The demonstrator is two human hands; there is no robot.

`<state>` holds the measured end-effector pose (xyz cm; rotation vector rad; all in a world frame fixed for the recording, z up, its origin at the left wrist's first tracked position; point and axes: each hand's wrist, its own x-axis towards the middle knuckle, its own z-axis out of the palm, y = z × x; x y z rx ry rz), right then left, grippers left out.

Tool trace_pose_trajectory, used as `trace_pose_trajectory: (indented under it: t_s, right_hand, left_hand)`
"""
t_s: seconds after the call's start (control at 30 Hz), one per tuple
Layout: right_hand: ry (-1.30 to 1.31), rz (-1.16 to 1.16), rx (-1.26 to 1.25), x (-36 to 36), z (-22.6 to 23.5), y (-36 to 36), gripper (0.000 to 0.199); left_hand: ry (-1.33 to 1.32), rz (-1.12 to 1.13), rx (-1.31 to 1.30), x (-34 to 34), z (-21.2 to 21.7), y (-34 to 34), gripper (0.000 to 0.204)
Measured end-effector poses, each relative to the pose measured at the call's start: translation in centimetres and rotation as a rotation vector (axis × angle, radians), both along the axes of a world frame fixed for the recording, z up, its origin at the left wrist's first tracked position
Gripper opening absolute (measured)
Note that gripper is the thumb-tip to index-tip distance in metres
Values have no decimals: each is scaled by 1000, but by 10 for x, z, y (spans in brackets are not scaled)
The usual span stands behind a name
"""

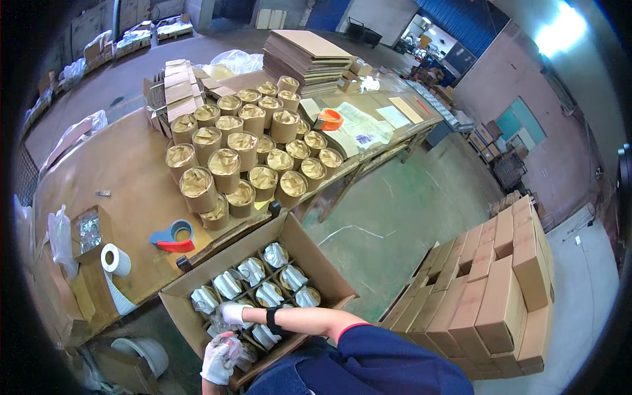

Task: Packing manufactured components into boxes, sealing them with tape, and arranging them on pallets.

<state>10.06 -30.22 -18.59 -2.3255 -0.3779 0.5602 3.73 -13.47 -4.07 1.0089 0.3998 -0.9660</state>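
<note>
An open cardboard box (176, 309) stands tilted in front of me, split by dividers into cells. Silvery wrapped pieces (252, 270) stick up from round brown tubes in the cells. My right hand (232, 315), in a white glove and with a black band on the wrist, reaches over the box's near left part, fingers closed around something clear and shiny that I cannot make out. My left hand (219, 359), also gloved, is at the box's near left corner, closed, with a clear, plastic-looking thing at its fingers. The fingers of both hands are partly hidden.
Many paper-topped cardboard tubes (224, 162) crowd the worktable (99, 178). Beside them are a blue-and-red tape dispenser (174, 237), a label roll (116, 260), a small box of metal parts (90, 232) and stacked cardboard sheets (306, 59). Closed cartons (487, 289) are piled at right.
</note>
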Motion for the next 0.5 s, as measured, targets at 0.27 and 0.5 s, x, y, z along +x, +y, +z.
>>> trace_pose_trajectory:
  t_s: [0.27, 0.5]
  right_hand:
    - [1026, -392, 424, -23, 125, -1, 72]
    - [756, -5, 460, -33, 136, -42, 24]
  left_hand:
    - [-112, 288, 132, -20, -61, 23, 15]
    - [-292, 156, 275, -13, -24, -8, 15]
